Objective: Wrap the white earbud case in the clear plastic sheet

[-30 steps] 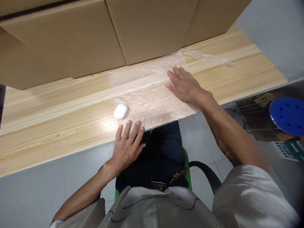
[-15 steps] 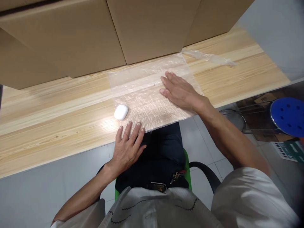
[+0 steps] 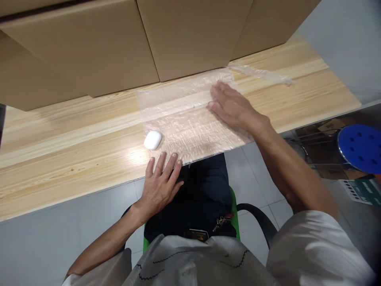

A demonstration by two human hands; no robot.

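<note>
A clear plastic sheet (image 3: 181, 119) lies flat on the light wooden table (image 3: 74, 147). My right hand (image 3: 232, 105) presses palm-down on the sheet's right part, fingers spread and slightly blurred. My left hand (image 3: 160, 178) rests at the table's near edge, its fingertips on the sheet's near left corner. A small white rounded case (image 3: 152, 140) sits on the sheet's left edge, just beyond my left fingertips. Neither hand holds anything.
Large cardboard boxes (image 3: 119, 43) stand along the back of the table, right behind the sheet. A loose strip of clear film (image 3: 262, 74) lies at the back right. A blue stool (image 3: 361, 145) stands at right on the floor. I sit on a green chair (image 3: 235, 206).
My right hand slid left across the sheet, then back right and slightly farther away. My left hand and the white case have stayed put.
</note>
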